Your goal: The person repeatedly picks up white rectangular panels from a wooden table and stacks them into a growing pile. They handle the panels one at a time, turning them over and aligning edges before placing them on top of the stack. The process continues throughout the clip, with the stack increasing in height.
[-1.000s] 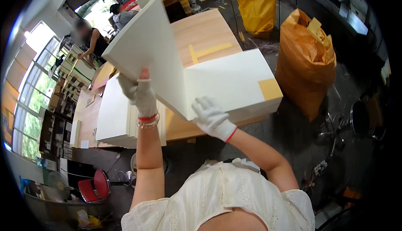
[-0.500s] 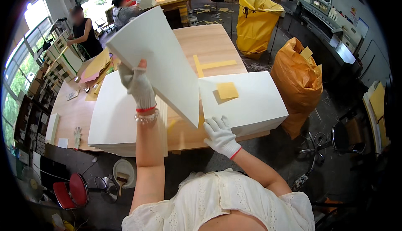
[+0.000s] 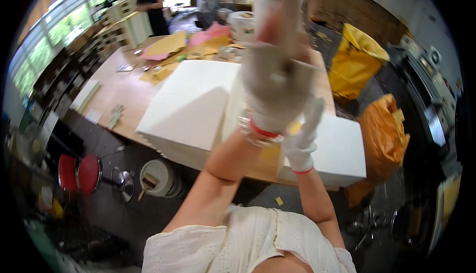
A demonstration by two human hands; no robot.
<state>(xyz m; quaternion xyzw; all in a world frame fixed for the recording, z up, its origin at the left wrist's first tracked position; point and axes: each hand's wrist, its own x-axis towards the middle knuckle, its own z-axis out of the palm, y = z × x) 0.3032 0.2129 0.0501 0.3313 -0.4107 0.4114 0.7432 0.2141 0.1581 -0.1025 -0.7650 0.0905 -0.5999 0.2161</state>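
My left hand (image 3: 277,92), in a white glove with red cuff, is raised high and smeared by motion. Its fingers are closed on a white board (image 3: 280,10), held upright and seen nearly edge-on. Lower and to the right, my gloved right hand (image 3: 301,144) has its fingers stretched out beside the near-left part of a white stack (image 3: 339,146). Whether it touches that stack I cannot tell. A second, larger stack of white sheets (image 3: 188,102) lies to the left, with a shadow across its top.
Yellow and pink papers (image 3: 171,45) and a white bucket (image 3: 242,25) occupy the table's far side. A loose glove (image 3: 116,116) lies at the left edge. Yellow (image 3: 354,62) and orange (image 3: 382,139) bags stand right. A bucket with a brush (image 3: 157,176) and red chair (image 3: 89,173) are below.
My left hand has swung the white board rightward and turned it edge-on. My right hand has lifted from the right stack's near-left corner, fingers now pointing up. The view has shifted left.
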